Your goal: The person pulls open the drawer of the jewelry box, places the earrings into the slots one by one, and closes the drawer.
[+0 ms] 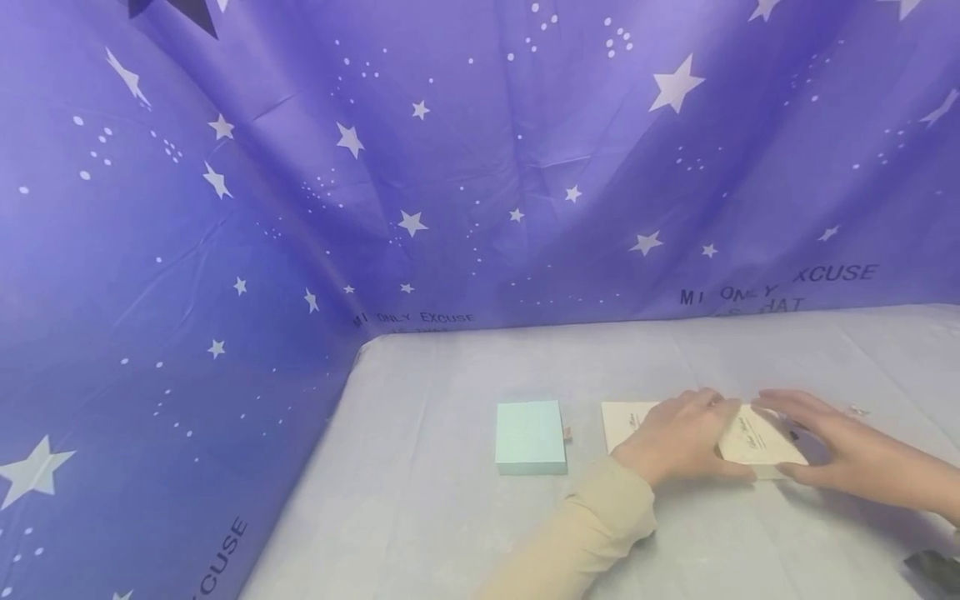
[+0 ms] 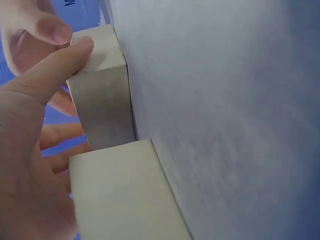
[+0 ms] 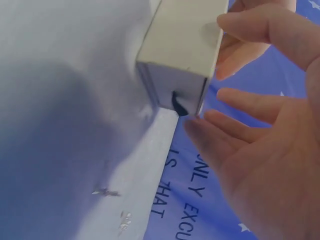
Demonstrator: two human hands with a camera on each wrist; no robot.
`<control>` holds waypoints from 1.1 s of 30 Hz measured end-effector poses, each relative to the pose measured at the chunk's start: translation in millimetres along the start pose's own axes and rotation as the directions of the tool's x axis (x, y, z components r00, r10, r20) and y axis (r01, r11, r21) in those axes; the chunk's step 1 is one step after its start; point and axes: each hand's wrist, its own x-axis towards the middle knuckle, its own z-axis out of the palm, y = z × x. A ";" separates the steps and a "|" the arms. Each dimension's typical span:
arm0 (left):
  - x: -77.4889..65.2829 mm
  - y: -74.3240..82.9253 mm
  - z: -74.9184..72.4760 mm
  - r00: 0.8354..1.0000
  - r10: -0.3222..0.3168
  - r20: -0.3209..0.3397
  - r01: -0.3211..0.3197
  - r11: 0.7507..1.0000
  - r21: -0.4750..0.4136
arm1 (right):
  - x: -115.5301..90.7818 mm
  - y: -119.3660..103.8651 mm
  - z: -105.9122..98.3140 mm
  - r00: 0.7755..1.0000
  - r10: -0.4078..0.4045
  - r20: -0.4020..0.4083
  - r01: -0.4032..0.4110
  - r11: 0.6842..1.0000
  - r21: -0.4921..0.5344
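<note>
A cream box (image 1: 757, 437) with dark printing on its top lies between my hands. My left hand (image 1: 678, 437) grips its left part, the thumb on the near face and the fingers toward the far side. My right hand (image 1: 847, 450) spans the right end, fingers spread and fairly straight, thumb at the near edge. A black ribbon tab (image 3: 179, 104) sticks out of that end. Beside it, a second cream box (image 2: 117, 192) is partly hidden in the head view by my left hand. Farther left lies a mint-green box (image 1: 530, 437) with a pinkish tab on its right side.
Small shiny pieces (image 3: 106, 192) lie on the white-covered table (image 1: 427, 500) past my right hand. A dark object (image 1: 933, 571) shows at the lower right. A purple curtain (image 1: 465, 167) with stars hangs behind and to the left.
</note>
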 end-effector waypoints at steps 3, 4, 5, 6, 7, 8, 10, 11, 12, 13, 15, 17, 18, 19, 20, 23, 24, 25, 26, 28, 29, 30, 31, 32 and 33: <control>-2.5 -1.7 -0.7 1.000 0.009 -0.010 -0.009 1.000 0.019 | 2.8 -6.8 -1.9 1.000 -0.001 -0.014 0.001 1.000 -0.006; -3.5 -2.6 -1.5 1.000 0.012 -0.014 -0.011 1.000 0.021 | 4.3 -8.7 -2.2 1.000 -0.008 -0.020 0.008 1.000 0.003; -4.8 -3.4 -2.5 1.000 0.010 -0.015 -0.010 1.000 0.018 | 6.1 -11.1 -2.9 1.000 -0.006 -0.021 0.007 1.000 0.012; -6.4 -4.4 -3.7 1.000 0.006 -0.014 -0.006 1.000 0.011 | 7.5 -13.2 -3.0 1.000 -0.001 -0.020 0.001 1.000 0.015; -7.7 -5.5 -4.6 1.000 0.002 -0.018 -0.001 1.000 0.006 | 9.2 -15.2 -3.2 1.000 0.002 -0.020 -0.002 1.000 0.021; -9.4 -7.0 -5.3 1.000 -0.005 -0.021 0.005 1.000 -0.004 | 10.6 -16.9 -3.3 1.000 0.005 -0.018 -0.005 0.999 0.032; -13.0 -10.4 -7.1 1.000 -0.019 -0.023 0.019 1.000 -0.017 | 13.8 -20.6 -3.1 1.000 0.011 -0.011 -0.011 0.999 0.050; -14.7 -12.3 -7.9 0.999 -0.026 -0.027 0.025 0.999 -0.022 | 15.6 -22.9 -3.0 1.000 0.018 -0.006 -0.018 0.998 0.059; -16.2 -14.5 -8.6 0.999 -0.031 -0.031 0.030 0.999 -0.024 | 17.5 -25.2 -2.5 1.000 0.021 -0.003 -0.021 0.998 0.067; -17.8 -16.8 -9.1 0.999 -0.035 -0.035 0.034 0.999 -0.024 | 19.7 -27.6 -2.7 1.000 0.022 0.000 -0.022 0.997 0.077; -21.6 -21.3 -11.2 0.999 -0.042 -0.034 0.042 0.999 -0.025 | 24.0 -33.1 -2.4 1.000 0.029 0.009 -0.030 0.995 0.091; -25.8 -25.8 -12.6 0.998 -0.048 -0.046 0.046 0.998 -0.030 | 28.4 -37.8 -1.5 1.000 0.029 0.012 -0.030 0.994 0.109; -28.1 -28.0 -13.2 0.997 -0.050 -0.051 0.049 0.998 -0.029 | 30.4 -39.5 -0.9 1.000 0.024 0.015 -0.026 0.993 0.117; -30.4 -30.3 -13.8 0.997 -0.053 -0.056 0.052 0.998 -0.028 | 32.1 -41.2 -0.3 1.000 0.021 0.016 -0.023 0.992 0.120; -32.6 -32.4 -14.4 0.996 -0.054 -0.064 0.052 0.998 -0.025 | 33.8 -42.7 0.4 1.000 0.020 0.018 -0.022 0.992 0.126; -38.5 -38.6 -16.1 0.995 -0.058 -0.079 0.057 0.998 -0.013 | 38.3 -47.3 3.5 1.000 0.019 0.025 -0.022 0.990 0.141; -40.3 -40.6 -16.7 0.995 -0.059 -0.081 0.059 0.998 -0.009 | 39.6 -49.1 4.8 0.999 0.024 0.030 -0.029 0.989 0.145; -41.8 -42.6 -17.1 0.995 -0.059 -0.083 0.059 0.998 -0.009 | 41.0 -51.0 6.1 0.999 0.028 0.032 -0.033 0.989 0.147; -43.2 -44.7 -17.2 0.995 -0.058 -0.086 0.057 0.998 -0.008 | 42.4 -53.0 7.6 0.999 0.031 0.034 -0.036 0.989 0.147; -46.1 -49.1 -16.5 0.994 -0.055 -0.092 0.055 0.998 -0.010 | 45.2 -57.3 10.6 0.998 0.035 0.043 -0.041 0.988 0.149; -47.6 -51.4 -15.9 0.994 -0.055 -0.095 0.054 0.998 -0.018 | 46.9 -59.4 12.4 0.998 0.033 0.045 -0.039 0.989 0.145; -49.5 -53.7 -15.1 0.994 -0.055 -0.097 0.053 0.998 -0.028 | 48.5 -61.6 14.0 0.998 0.032 0.046 -0.039 0.989 0.145; -51.4 -56.0 -14.2 0.993 -0.056 -0.100 0.053 0.998 -0.039 | 50.2 -63.6 15.6 0.999 0.030 0.045 -0.036 0.989 0.141; -53.4 -58.2 -13.4 0.993 -0.056 -0.104 0.051 0.998 -0.046 | 51.9 -65.6 17.1 0.999 0.028 0.044 -0.034 0.990 0.140; -55.7 -60.4 -12.7 0.993 -0.060 -0.104 0.054 0.997 -0.058 | 53.6 -67.3 18.4 0.999 0.021 0.045 -0.028 0.989 0.145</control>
